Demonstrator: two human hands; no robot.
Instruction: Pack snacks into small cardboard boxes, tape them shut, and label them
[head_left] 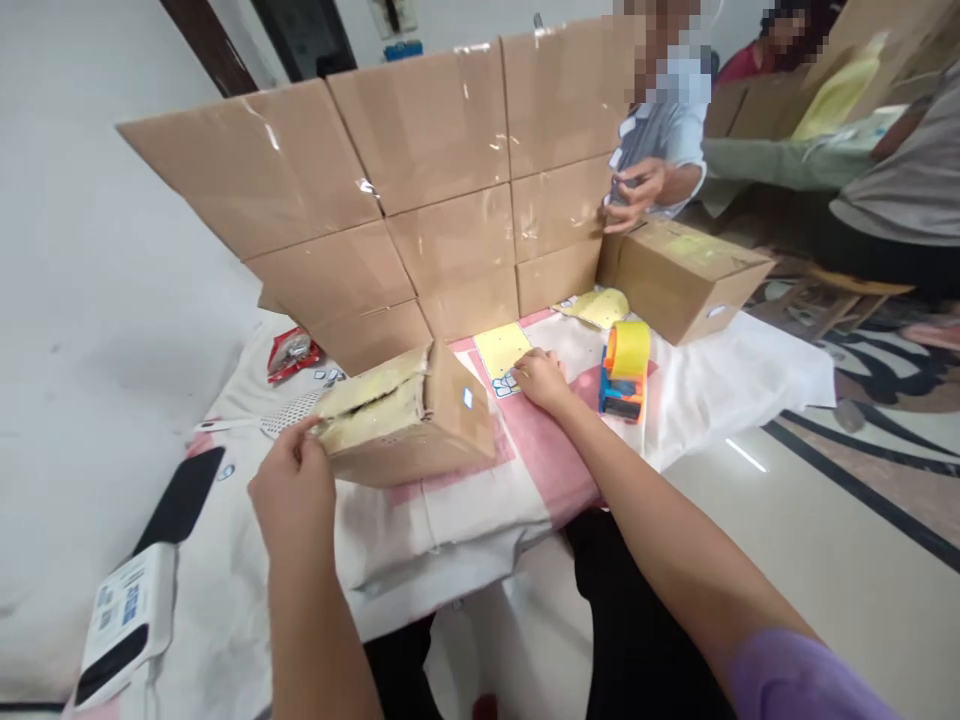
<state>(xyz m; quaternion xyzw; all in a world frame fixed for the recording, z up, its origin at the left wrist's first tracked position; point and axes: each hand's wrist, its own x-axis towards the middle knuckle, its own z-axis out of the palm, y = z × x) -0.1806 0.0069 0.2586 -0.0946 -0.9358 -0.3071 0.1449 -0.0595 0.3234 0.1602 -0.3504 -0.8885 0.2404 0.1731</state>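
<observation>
My left hand (294, 490) grips the near left corner of a small cardboard box (420, 425) that lies on its side on a white and pink cloth (465, 500), its taped flaps facing left. My right hand (540, 380) rests fingers-down on a sheet of small blue-and-white stickers (507, 384), just right of the box. A yellow sheet (502, 348) lies behind the stickers. An orange and blue tape dispenser (625, 370) with a yellow roll stands to the right of my right hand.
A wall of stacked cardboard boxes (420, 180) rises behind. Another person's hand (636, 195) holds something dark above a closed box (679, 275). A white handheld device (127, 620) lies near left, and a red packet (292, 352) at the back left.
</observation>
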